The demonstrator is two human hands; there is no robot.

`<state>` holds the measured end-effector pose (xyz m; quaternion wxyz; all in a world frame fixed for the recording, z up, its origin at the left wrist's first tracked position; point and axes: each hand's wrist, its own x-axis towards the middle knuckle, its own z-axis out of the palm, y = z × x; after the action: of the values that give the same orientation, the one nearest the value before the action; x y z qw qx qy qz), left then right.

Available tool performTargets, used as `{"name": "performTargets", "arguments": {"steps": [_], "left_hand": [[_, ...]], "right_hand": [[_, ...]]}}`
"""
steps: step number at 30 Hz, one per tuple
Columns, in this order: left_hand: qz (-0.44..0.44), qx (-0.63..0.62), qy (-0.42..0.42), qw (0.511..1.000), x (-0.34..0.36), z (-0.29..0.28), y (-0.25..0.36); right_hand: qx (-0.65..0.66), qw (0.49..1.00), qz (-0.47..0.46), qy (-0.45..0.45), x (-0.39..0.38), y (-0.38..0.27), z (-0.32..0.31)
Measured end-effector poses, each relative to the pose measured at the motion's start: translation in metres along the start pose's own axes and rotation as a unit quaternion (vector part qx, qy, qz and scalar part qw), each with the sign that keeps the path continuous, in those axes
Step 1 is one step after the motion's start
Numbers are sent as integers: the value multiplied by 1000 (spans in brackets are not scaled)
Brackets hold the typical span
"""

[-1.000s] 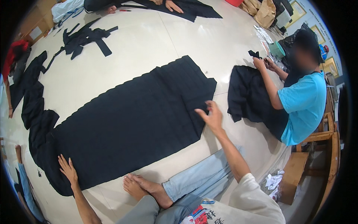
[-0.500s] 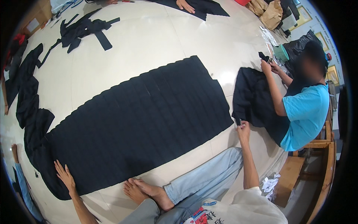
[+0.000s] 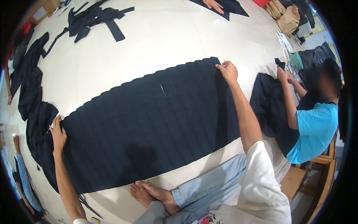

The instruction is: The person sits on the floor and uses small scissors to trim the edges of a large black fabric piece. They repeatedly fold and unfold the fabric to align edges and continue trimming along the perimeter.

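Note:
A wide piece of black cloth [image 3: 149,127], marked by parallel ridges or folds, lies spread before me on the floor. My left hand [image 3: 58,136] is at its far left corner, fingers closed around the edge; the fingertips are partly hidden. At the far right corner, my right hand [image 3: 228,72] holds a small red thing [image 3: 225,64] with a thin pointed tip, too small to name. Its fingertips touch the cloth edge there. Beside my left forearm, black scissors [image 3: 88,206] rest on the floor, partly hidden.
More black cloth [image 3: 31,86] trails along the left, and black scraps [image 3: 93,22] lie far left. At right, a person in a blue shirt [image 3: 317,123] handles black cloth [image 3: 266,104]. Another person's hand [image 3: 213,5] presses cloth at the far side. A wooden frame [image 3: 330,179] stands lower right.
My right hand has moved from the near right corner to the far right corner. My left hand has slid away from me along the left side and closed at the far corner. Scissors now show.

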<state>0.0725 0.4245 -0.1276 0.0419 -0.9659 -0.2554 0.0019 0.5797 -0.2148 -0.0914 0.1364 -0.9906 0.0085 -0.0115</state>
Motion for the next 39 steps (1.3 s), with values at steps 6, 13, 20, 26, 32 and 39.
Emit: {"name": "performTargets", "arguments": {"steps": [6,13,20,26,32,39], "left_hand": [[41,-138,-96,985,11,-49,-19],[-71,-291,14,954,-53,-115,-35],[-201,-342,72,915,-220,-226,-48],[-174,-384,42,906,-314,-307,-98],[-142,-340,-35,929,-209,-262,-19],[-71,-350,-24,934,-131,-83,51]], "right_hand": [[140,988,-67,-24,11,13,-1],[467,883,27,-36,-93,40,-119],[525,839,47,136,-258,166,-251],[504,830,6,237,-312,250,-302],[319,941,76,83,-250,193,-240],[109,988,-92,53,-198,197,-59]]}}
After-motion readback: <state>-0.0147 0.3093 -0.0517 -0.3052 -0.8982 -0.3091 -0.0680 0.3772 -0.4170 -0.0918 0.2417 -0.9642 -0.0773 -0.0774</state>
